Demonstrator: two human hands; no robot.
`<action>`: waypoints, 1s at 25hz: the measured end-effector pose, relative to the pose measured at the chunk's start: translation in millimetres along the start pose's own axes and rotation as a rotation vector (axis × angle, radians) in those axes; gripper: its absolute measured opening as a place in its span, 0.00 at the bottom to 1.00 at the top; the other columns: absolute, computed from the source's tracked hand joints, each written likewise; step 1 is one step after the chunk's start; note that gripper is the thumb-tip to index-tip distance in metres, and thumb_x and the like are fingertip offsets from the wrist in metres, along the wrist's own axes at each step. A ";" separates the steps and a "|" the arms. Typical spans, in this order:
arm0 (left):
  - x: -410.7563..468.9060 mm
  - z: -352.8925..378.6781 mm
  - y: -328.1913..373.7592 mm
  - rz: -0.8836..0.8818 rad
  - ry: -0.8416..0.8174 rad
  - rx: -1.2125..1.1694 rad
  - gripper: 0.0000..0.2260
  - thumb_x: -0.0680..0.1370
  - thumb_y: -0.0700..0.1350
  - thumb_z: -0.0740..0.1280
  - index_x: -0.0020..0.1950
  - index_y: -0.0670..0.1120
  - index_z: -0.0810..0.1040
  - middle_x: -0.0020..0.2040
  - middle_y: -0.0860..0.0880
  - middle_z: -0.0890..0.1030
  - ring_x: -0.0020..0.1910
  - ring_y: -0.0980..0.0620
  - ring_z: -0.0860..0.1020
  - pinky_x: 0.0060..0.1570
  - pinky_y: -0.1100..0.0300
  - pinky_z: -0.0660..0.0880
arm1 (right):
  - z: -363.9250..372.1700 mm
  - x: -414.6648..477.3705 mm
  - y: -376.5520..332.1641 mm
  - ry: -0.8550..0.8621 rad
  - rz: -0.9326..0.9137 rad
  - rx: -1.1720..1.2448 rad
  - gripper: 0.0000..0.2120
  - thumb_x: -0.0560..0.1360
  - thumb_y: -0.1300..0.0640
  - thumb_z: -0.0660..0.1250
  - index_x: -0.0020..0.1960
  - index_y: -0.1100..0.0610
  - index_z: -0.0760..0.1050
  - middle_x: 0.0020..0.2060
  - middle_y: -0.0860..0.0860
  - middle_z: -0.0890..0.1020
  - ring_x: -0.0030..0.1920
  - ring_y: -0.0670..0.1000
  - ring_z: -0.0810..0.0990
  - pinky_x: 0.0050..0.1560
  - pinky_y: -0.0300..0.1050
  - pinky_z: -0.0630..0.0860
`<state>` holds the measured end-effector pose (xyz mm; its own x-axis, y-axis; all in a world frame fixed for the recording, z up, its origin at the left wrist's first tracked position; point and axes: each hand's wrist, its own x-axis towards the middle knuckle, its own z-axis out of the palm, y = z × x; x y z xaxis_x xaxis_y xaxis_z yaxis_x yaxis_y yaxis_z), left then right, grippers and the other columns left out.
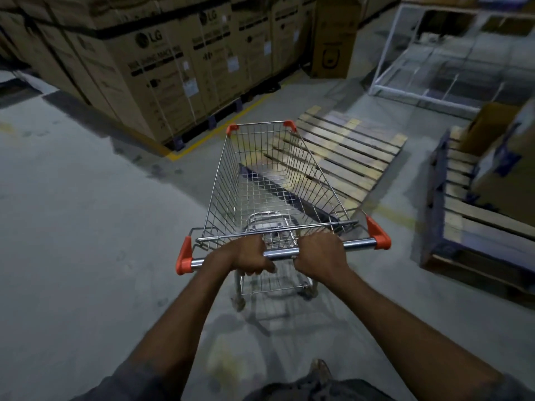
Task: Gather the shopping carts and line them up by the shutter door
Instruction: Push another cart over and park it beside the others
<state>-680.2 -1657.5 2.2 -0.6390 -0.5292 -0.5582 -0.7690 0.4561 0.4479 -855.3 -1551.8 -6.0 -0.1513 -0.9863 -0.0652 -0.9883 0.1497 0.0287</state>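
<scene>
- Well off to the left of my left hand, tall cardboard boxes stand stacked in a wall. They are matte brown, square-edged and strapped. If I swing too wide that way, the wire nose could scrape or dent them.
- Between those boxes and my hands, a painted yellow line turns a corner on the smooth grey concrete floor.
- My left hand is curled tight over the handle bar, a round, shiny metal tube with orange plastic caps at its ends.
- Straight ahead of both hands sits the shopping cart, a tapering basket of thin bright wire with nothing in it. No other carts and no shutter door are in view, so I judge the lining-up is some way off.
- My right hand wraps the same bar just beside the left one. With both hands bunched near the middle I have little leverage, so the cart may veer.
- Ahead and to the right of my right hand lies a flat wooden pallet of rough pale slats, close to the basket's side. A wheel catching its edge would stop the cart dead or tip it.
- Further right, a second pallet carries boxes and narrows the lane on that side.
</scene>
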 end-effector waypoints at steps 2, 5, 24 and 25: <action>-11.9 17.3 0.4 0.062 0.157 0.257 0.16 0.74 0.59 0.69 0.42 0.47 0.84 0.32 0.51 0.81 0.33 0.51 0.81 0.40 0.54 0.81 | 11.4 -22.0 -4.8 0.098 0.029 0.023 0.09 0.68 0.50 0.68 0.41 0.55 0.79 0.32 0.51 0.81 0.33 0.55 0.81 0.36 0.46 0.77; -33.4 45.6 -1.1 0.126 0.439 0.542 0.16 0.75 0.60 0.64 0.49 0.49 0.83 0.41 0.49 0.83 0.42 0.45 0.83 0.41 0.56 0.76 | 25.1 -56.4 -20.5 0.245 0.112 0.059 0.09 0.61 0.53 0.71 0.38 0.55 0.77 0.31 0.52 0.80 0.30 0.56 0.79 0.31 0.45 0.74; -114.5 127.7 24.2 0.572 0.265 0.543 0.15 0.70 0.64 0.68 0.43 0.53 0.79 0.75 0.57 0.68 0.68 0.55 0.69 0.55 0.53 0.75 | 20.0 -254.5 -77.8 -0.074 0.489 0.217 0.21 0.71 0.45 0.68 0.63 0.50 0.77 0.78 0.51 0.65 0.59 0.56 0.82 0.52 0.52 0.79; -119.7 134.5 30.1 0.572 0.262 0.541 0.15 0.70 0.64 0.68 0.44 0.53 0.80 0.75 0.57 0.68 0.67 0.56 0.69 0.54 0.54 0.75 | 21.7 -267.8 -78.4 -0.043 0.496 0.214 0.20 0.71 0.46 0.68 0.62 0.51 0.77 0.75 0.52 0.68 0.57 0.56 0.82 0.50 0.51 0.79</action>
<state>-624.4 -1484.2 -11.4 -0.9636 -0.2306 -0.1353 -0.2526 0.9510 0.1783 -737.7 -1298.0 -12.4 -0.5970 -0.7906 -0.1360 -0.7790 0.6118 -0.1374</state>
